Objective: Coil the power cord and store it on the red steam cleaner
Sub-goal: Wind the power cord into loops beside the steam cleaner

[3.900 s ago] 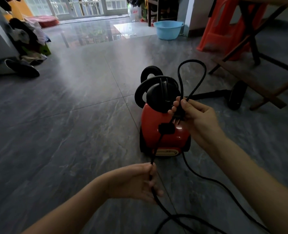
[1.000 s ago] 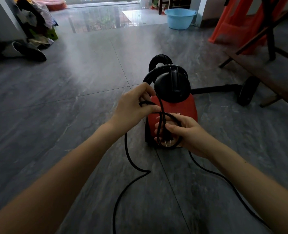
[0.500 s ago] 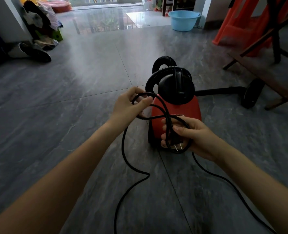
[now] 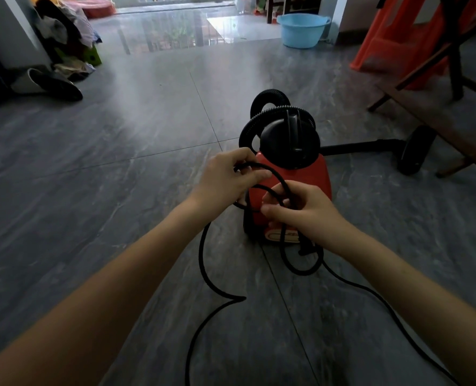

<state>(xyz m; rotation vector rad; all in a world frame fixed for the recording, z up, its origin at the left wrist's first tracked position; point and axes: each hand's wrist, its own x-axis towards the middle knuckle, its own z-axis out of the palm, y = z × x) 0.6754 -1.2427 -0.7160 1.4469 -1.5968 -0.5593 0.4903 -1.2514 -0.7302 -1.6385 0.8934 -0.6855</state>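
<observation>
Loops of the black power cord (image 4: pixel 283 188) are held in front of the red steam cleaner (image 4: pixel 319 176), with the left hand (image 4: pixel 227 181) and right hand (image 4: pixel 305 211) each closed in a grip on them.

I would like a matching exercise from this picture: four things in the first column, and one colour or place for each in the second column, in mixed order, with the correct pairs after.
Column 1
1. steam cleaner
2. power cord
3. basin
4. slipper

Column 2
A. light blue, far back on the floor
B. black, held in the left hand and the right hand
C. far left, lying on the floor
D. red body, just behind the hands

Pairs: 1-D, 2-B, 3-A, 4-C
</observation>
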